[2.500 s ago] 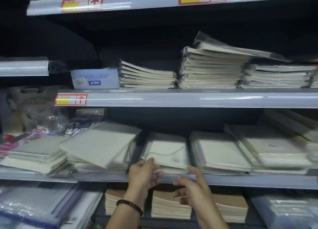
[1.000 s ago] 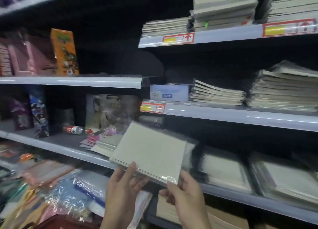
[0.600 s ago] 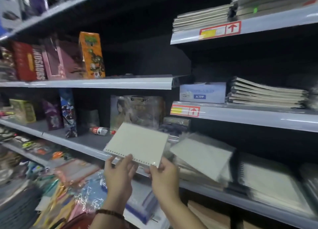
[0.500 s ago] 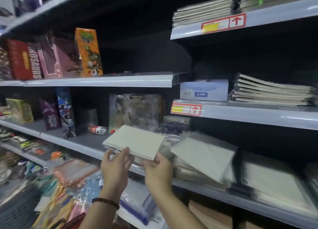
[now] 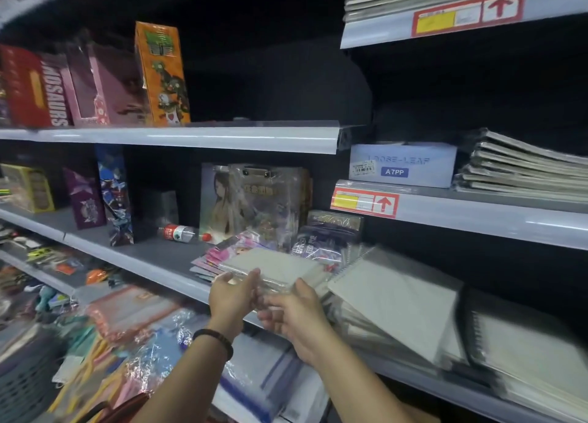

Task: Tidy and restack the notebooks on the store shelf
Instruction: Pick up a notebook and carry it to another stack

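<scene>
Item: one notebook [image 5: 276,265], pale cream cover, flat rectangle, sealed in glossy clear film that throws glare; binding not clear. Location: 6 o'clock of picture centre, lying flat and fairly square on a low pile at the front of the grey shelf [image 5: 152,250]. Handling: left hand [image 5: 234,297] at the near-left corner, thumb over the top and fingers against the edge, pinching it. The right hand [image 5: 296,314] is at the near edge, its fingertips lost in blur and glare, so whether it grasps or only touches cannot be told. Beaded bracelet [image 5: 213,340] on the left wrist. Progress, by judgement: early to middling. This copy looks all but seated and wants only letting go and perhaps a nudge. Outstanding: at 3 o'clock of it, a skewed notebook [image 5: 394,298] of the same stock, punched along one edge. It rests tilted and corner-outward across a fanned, film-wrapped pile. At 4 o'clock a dark-spined notebook [image 5: 525,359] lies flatter, blurred. Adjacent, not of the lot: pink packets [image 5: 214,258], thin and slippery-looking, just beside at 9 o'clock; a plastic bottle [image 5: 181,232] on its side at 10 o'clock. A pale card loose-leaf box [image 5: 402,164] stands at 2 o'clock on the shelf above, beside an upper stack [image 5: 525,171] of soft covers with uneven edges.
</scene>
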Available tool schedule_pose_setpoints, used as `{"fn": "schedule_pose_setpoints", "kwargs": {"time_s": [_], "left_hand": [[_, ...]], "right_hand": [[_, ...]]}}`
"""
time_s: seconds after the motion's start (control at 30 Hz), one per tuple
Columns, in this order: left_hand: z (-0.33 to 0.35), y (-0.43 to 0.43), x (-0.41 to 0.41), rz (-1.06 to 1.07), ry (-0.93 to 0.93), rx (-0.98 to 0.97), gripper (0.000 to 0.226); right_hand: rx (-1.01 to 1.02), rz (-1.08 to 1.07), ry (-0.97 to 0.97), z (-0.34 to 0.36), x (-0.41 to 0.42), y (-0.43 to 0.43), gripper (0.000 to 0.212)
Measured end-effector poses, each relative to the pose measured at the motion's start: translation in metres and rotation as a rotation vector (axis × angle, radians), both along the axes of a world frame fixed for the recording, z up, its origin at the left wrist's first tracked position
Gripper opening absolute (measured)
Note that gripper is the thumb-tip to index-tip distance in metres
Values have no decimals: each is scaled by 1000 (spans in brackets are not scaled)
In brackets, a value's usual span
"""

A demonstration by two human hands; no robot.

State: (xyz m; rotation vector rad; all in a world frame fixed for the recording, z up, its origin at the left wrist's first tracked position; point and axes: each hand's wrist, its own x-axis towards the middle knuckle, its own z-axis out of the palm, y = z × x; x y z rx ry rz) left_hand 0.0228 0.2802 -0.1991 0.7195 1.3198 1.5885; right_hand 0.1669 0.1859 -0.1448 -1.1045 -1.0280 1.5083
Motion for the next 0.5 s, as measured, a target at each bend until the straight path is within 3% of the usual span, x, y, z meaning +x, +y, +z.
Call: {"fn": "schedule_pose_setpoints", "kwargs": {"time_s": [0.13,0.27,0.37,0.5], "left_hand": [[42,-59,23,-69,-27,33,81],[39,-98,36,-9,228,26,43],[32,-137,52,-19,384,113,31],[27,-193,89,-17,413,212,28]], "right_hand": [[40,-18,-68,-4,1,-13,89],[148,28,-242,-10,14,-48,73],[232,31,-301,-13,33,-80,52],[311,-46,-271,-4,77,-136,29]]}}
